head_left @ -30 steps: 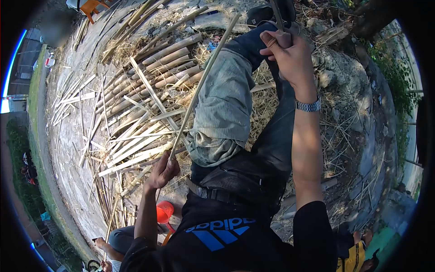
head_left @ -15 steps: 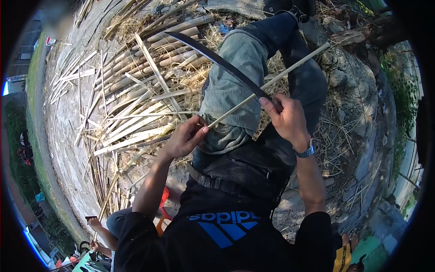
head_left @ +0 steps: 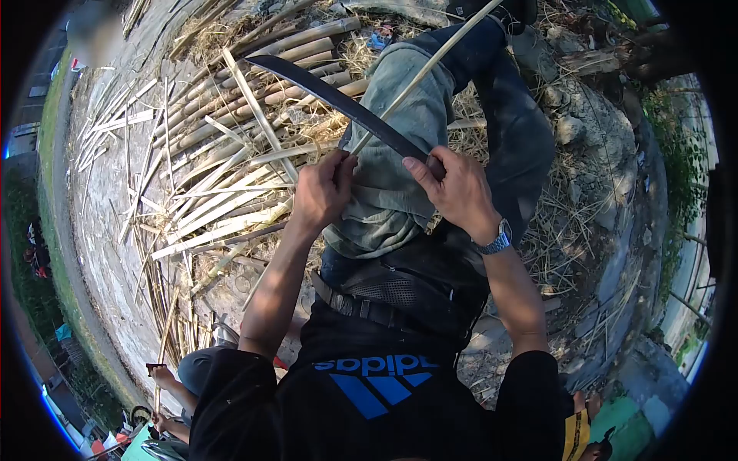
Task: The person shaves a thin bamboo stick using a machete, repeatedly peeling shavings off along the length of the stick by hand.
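Observation:
My right hand [head_left: 457, 192] is wrapped round the handle of a long, dark, curved machete [head_left: 338, 100]. Its blade points up and left, across my leg. In my left hand [head_left: 323, 188] the fingers pinch the lower end of a thin bamboo strip [head_left: 430, 65]. From there the strip runs up and right past the blade to the top edge of the view. Blade and strip cross just above my left hand; whether they touch I cannot tell. A grey-green cloth [head_left: 403, 84] covers the thigh beneath both hands.
Bamboo poles [head_left: 304, 54] and pale split strips [head_left: 223, 192] lie on the ground to the left. Rough rocks [head_left: 592, 131] and dry shavings [head_left: 561, 230] are at the right. At lower left, another person's hand [head_left: 161, 375] holds a tool.
My left hand has moved up with the bamboo strip, which now slants more steeply and reaches the top edge. My right hand and the machete have shifted slightly left.

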`<control>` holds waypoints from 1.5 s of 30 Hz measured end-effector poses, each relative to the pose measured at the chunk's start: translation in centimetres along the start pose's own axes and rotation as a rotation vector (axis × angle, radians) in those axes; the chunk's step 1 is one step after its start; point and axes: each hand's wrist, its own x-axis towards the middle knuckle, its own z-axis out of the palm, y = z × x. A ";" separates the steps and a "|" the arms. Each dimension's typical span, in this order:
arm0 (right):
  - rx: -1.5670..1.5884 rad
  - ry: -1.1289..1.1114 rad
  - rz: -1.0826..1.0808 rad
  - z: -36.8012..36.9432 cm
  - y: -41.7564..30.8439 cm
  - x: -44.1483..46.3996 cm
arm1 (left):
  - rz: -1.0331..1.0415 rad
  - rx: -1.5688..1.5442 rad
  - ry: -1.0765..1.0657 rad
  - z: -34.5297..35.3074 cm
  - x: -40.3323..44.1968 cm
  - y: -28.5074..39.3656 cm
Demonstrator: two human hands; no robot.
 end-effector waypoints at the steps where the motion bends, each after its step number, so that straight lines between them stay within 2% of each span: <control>1: -0.024 -0.010 0.015 0.4 0.3 0.1 | 0.002 -0.001 -0.002 0.6 -0.1 -0.4; 5: -0.071 -0.009 0.071 0.5 1.4 0.5 | -0.014 -0.034 -0.003 1.3 -0.1 -0.4; 11: -0.243 -0.037 0.037 -0.4 3.4 1.8 | -0.048 -0.010 -0.026 2.1 -0.4 -0.6; 12: -0.241 -0.036 0.040 -0.8 3.9 2.3 | 0.018 0.049 0.008 2.3 -0.5 -0.9; 13: -0.245 0.027 0.055 -1.4 4.4 3.2 | 0.084 0.108 0.046 2.4 -0.6 -1.0; 15: -0.249 0.093 0.072 -2.4 6.3 5.3 | 0.080 0.167 0.061 2.4 -0.9 -0.6; 17: -0.165 0.257 0.086 -3.1 8.5 7.3 | 0.077 0.224 0.081 2.6 -1.3 -0.1; 19: -0.100 0.250 0.074 -3.4 7.4 7.2 | 0.082 0.268 0.151 3.0 -1.3 0.4; 21: -0.057 0.128 0.082 -2.9 5.9 5.5 | 0.107 0.252 0.207 3.3 -1.4 0.4; 22: -0.113 0.101 0.025 -2.7 5.0 4.7 | 0.011 0.149 0.223 3.1 -1.5 0.9; 23: -0.102 0.021 0.111 -2.7 4.0 3.9 | -0.088 0.046 0.235 3.1 -1.6 1.2; 25: -0.089 0.029 0.132 -2.1 2.9 2.7 | -0.165 -0.017 0.145 2.3 -1.5 0.8; 27: -0.043 -0.014 0.117 -2.1 3.0 2.1 | -0.253 -0.154 -0.052 1.3 -0.6 0.1; 29: 0.003 -0.051 0.094 -2.2 3.8 1.8 | -0.228 -0.178 -0.084 0.7 0.2 -1.2; 31: 0.067 -0.003 -0.118 -2.3 5.1 1.6 | -0.231 -0.173 -0.277 -0.4 1.2 -1.1; 33: 0.018 -0.062 -0.133 -3.0 5.5 1.6 | -0.225 -0.185 -0.301 -0.8 1.8 -1.2; 35: -0.132 -0.066 -0.108 -3.7 4.6 1.4 | -0.283 -0.178 -0.440 -1.4 2.3 -1.0; 37: -0.152 -0.081 -0.087 -4.1 3.8 1.0 | -0.312 -0.244 -0.432 -1.2 2.1 -1.1; 39: -0.172 -0.098 -0.068 -4.1 3.6 0.9 | -0.544 -0.557 -0.544 -1.2 1.8 -1.3; 40: -0.218 -0.132 -0.061 -3.9 3.7 0.9 | -0.543 -0.559 -0.542 -1.2 1.6 -0.9; 42: -0.265 -0.167 -0.056 -3.7 3.5 1.1 | -0.638 -0.804 -0.541 -1.3 1.2 0.2; 45: -0.260 -0.184 0.030 -3.5 3.0 1.5 | -0.691 -0.839 -0.543 -1.4 1.3 0.2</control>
